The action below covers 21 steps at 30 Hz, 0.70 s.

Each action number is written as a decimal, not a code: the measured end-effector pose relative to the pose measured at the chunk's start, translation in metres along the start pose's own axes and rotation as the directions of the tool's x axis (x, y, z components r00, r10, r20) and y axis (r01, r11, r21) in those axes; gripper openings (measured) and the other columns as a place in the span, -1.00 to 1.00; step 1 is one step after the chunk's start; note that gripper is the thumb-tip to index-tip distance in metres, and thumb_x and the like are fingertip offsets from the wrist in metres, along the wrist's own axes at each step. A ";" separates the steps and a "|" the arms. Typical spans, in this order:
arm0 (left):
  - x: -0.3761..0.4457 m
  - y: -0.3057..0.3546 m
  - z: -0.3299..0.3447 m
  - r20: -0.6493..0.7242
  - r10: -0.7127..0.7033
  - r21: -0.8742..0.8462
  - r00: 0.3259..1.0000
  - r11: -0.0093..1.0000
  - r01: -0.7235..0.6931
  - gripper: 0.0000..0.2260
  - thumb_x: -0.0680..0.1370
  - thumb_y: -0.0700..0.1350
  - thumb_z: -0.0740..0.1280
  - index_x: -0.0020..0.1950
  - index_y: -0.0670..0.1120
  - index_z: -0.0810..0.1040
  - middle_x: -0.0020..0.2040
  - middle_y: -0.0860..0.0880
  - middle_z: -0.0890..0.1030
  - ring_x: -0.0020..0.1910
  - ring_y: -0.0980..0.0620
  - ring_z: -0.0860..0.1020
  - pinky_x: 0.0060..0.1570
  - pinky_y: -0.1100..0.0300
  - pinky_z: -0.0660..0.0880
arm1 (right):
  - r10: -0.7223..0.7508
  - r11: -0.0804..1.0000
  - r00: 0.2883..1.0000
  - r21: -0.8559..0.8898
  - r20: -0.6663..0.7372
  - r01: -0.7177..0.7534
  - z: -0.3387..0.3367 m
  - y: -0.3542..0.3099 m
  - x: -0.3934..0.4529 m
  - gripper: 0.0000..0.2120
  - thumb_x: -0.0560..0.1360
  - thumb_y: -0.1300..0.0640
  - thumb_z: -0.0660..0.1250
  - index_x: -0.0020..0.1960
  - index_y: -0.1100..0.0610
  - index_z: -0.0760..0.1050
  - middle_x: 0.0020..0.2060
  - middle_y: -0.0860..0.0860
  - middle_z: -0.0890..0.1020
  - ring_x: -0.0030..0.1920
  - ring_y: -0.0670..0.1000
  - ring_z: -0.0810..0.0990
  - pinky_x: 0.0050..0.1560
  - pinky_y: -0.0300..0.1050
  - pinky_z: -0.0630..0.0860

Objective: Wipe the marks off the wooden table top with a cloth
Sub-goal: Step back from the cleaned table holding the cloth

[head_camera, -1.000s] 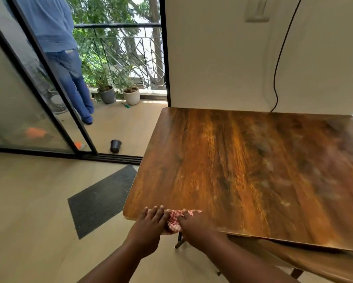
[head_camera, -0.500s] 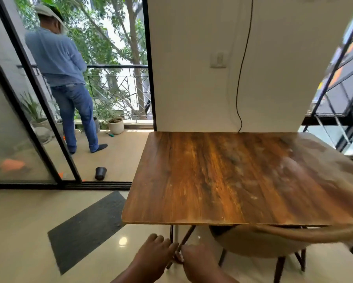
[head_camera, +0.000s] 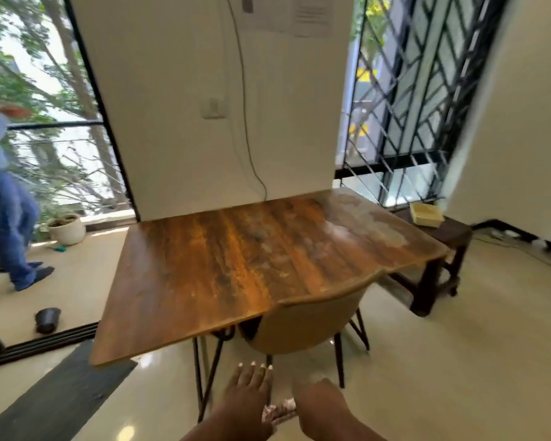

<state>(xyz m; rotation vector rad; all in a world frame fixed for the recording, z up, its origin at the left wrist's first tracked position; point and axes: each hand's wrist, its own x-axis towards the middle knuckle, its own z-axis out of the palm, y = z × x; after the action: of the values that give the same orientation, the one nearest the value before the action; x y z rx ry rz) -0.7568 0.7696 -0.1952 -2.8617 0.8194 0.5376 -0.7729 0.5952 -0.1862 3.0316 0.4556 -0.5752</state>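
Cloth (head_camera: 279,412), red-checked and bunched, sits low between both hands, off the wooden worktop (head_camera: 255,265). Left hand (head_camera: 247,399) lies with fingers straight beside it; right hand (head_camera: 320,409) is blurred, grip unclear. Soft and light, it probably wipes best gathered under a flat palm. Pale smears mark the worktop's far right.

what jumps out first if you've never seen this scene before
The wooden table top fills the middle of the view, with pale cloudy marks across its far right part. Low at the bottom edge, off the table, the left hand and right hand are close together with a bit of red-checked cloth between them. A tan chair is tucked under the near right edge.
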 end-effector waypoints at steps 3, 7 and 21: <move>0.028 0.052 -0.003 0.023 0.031 -0.036 0.999 0.999 -0.030 -0.21 0.55 0.27 0.05 0.56 -0.16 -0.19 0.58 -0.14 -0.15 0.55 -0.13 -0.19 0.49 -0.06 -0.23 | 0.052 0.995 0.995 0.092 -0.084 -0.044 0.019 0.048 -0.036 -0.65 0.49 0.23 0.18 0.27 0.13 0.33 0.05 0.17 0.59 0.06 0.19 0.55 0.11 0.03 0.39; 0.075 0.132 -0.007 0.019 0.112 -0.021 0.993 0.993 -0.112 -0.30 0.59 0.26 -0.09 0.56 -0.15 -0.18 0.58 -0.14 -0.14 0.55 -0.11 -0.20 0.48 -0.05 -0.27 | 0.109 0.990 0.984 0.099 -0.139 -0.096 0.041 0.123 -0.087 -0.76 0.48 0.23 0.13 0.14 0.15 0.39 0.02 0.19 0.58 0.02 0.25 0.56 0.06 0.06 0.37; 0.170 0.314 -0.052 0.011 0.303 0.132 0.953 0.944 -0.302 -0.33 0.60 0.22 -0.09 0.55 -0.13 -0.24 0.58 -0.12 -0.18 0.54 -0.07 -0.24 0.46 0.01 -0.30 | 0.483 0.872 0.869 0.155 -0.110 -0.465 0.079 0.324 -0.209 -0.76 0.51 0.24 0.13 0.16 0.11 0.39 0.07 0.12 0.56 0.07 0.19 0.56 0.03 0.00 0.40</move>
<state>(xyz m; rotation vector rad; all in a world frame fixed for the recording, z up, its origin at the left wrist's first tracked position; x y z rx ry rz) -0.7736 0.4097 -0.2139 -2.6344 1.2588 0.4795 -0.8935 0.2211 -0.1950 3.1318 -0.3440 -0.3594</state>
